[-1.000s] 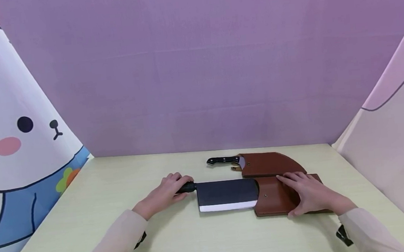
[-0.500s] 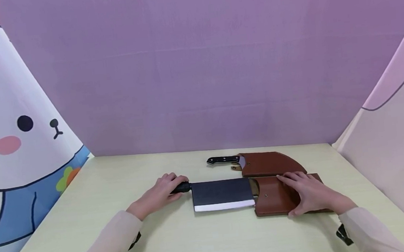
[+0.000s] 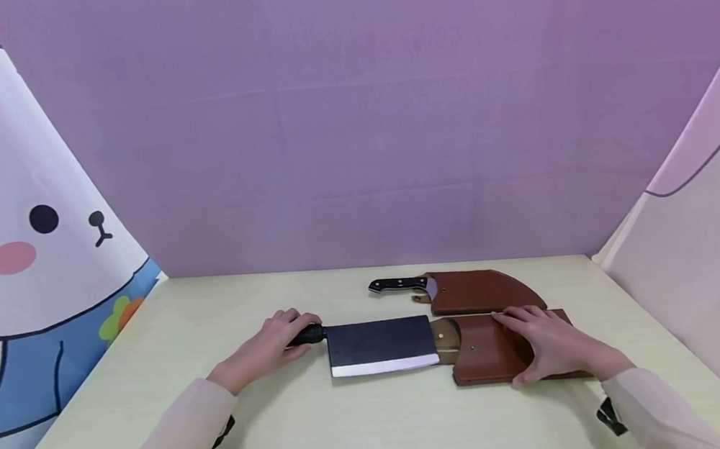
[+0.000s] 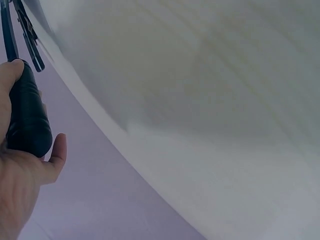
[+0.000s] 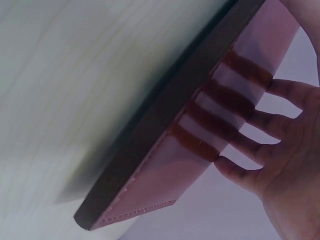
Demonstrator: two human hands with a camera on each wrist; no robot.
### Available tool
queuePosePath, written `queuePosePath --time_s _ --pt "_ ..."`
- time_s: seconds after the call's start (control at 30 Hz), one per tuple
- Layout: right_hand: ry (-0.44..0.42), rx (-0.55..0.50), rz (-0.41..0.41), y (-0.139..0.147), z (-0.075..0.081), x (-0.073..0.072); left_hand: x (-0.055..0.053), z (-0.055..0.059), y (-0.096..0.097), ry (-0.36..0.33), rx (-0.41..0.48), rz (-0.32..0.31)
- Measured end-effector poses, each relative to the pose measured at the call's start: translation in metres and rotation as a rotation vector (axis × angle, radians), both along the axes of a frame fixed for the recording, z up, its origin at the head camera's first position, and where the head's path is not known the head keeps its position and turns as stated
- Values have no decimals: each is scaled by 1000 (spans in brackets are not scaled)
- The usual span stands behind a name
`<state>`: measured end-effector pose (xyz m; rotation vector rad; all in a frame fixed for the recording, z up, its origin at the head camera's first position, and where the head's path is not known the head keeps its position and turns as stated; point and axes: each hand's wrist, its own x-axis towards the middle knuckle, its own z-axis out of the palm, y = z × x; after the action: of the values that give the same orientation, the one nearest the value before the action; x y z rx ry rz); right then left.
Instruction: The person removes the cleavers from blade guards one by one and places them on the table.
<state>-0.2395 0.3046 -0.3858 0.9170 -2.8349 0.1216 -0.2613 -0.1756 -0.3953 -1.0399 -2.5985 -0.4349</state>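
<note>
In the head view, my left hand point(image 3: 273, 347) grips the black handle of a cleaver point(image 3: 378, 345). Its fingers curl round that handle point(image 4: 30, 115) in the left wrist view. The dark blade with a bright edge lies wholly in sight, its right end by the tan flap point(image 3: 445, 339) of a brown leather sheath point(image 3: 486, 350). My right hand point(image 3: 554, 343) rests on this sheath, fingers spread towards its far side and thumb near its front edge. From the right wrist, extended fingertips press the sheath's smooth face point(image 5: 165, 175).
Just behind lies a second knife point(image 3: 398, 284), black-handled with rivets, its blade inside another brown sheath point(image 3: 477, 291). A purple backdrop point(image 3: 350, 124) stands at the back of the pale table point(image 3: 354, 435). Printed cloth point(image 3: 48, 298) hangs on the left.
My left hand has drawn the cleaver leftward, so its blade has come out of the sheath and the tan flap now shows. The right hand has stayed on the sheath.
</note>
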Motion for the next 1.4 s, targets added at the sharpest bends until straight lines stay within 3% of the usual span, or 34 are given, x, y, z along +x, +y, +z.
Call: queuePosePath --time_s 0.43,1.4 --pt "-47 3 -14 0 -2 -2 3 3 -20 -47 -29 7" --pt "-133 15 -29 0 -3 -5 9 8 -61 -76 -52 3"
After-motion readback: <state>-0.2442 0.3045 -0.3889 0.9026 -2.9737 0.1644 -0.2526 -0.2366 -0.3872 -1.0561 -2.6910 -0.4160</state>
